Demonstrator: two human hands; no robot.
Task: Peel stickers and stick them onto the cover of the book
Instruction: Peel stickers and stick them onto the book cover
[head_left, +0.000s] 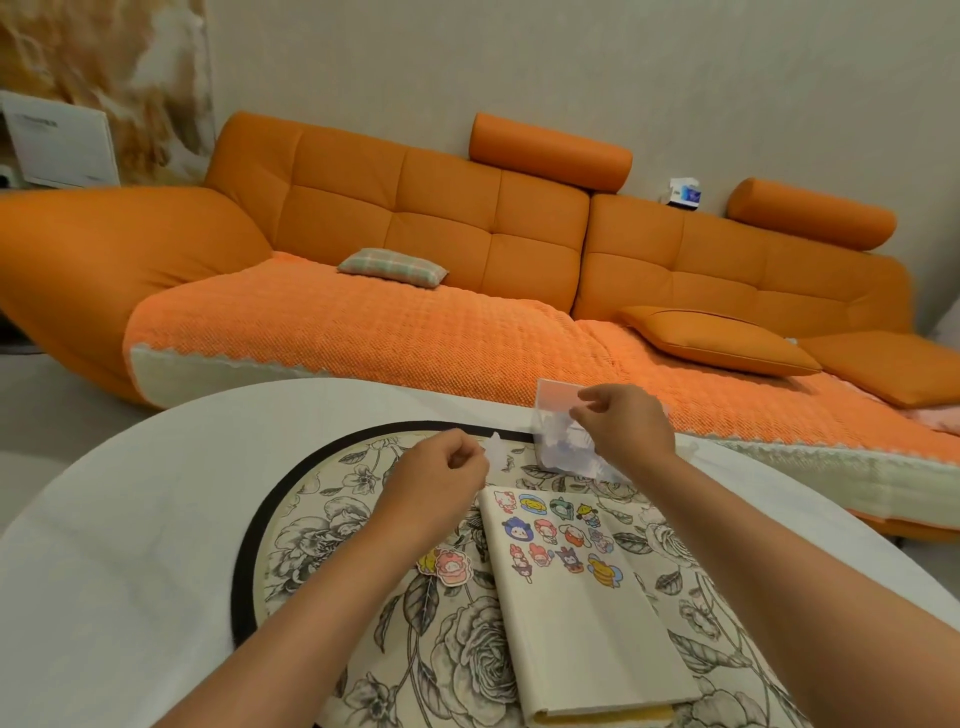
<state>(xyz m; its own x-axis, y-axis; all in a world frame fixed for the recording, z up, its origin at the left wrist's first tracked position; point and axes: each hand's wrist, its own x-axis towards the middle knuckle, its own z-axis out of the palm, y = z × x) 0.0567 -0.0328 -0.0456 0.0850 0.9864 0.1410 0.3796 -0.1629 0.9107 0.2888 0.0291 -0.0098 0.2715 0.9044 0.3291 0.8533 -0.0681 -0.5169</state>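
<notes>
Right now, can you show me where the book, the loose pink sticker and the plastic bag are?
book (587, 644), head view, bare lower part of its cover.
loose pink sticker (453, 567), head view, its middle.
plastic bag (553, 402), head view, its clear upper part.

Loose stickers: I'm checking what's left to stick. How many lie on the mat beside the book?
2, both just left of the book: a pink sticker and a yellow sticker partly hidden by the left forearm. Others may hide underneath.

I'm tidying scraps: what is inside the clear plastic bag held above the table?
The clear plastic bag holds crumpled white and bluish paper scraps, perhaps peeled backings. The right hand pinching its top edge covers its right side, so anything there is hidden.
</notes>
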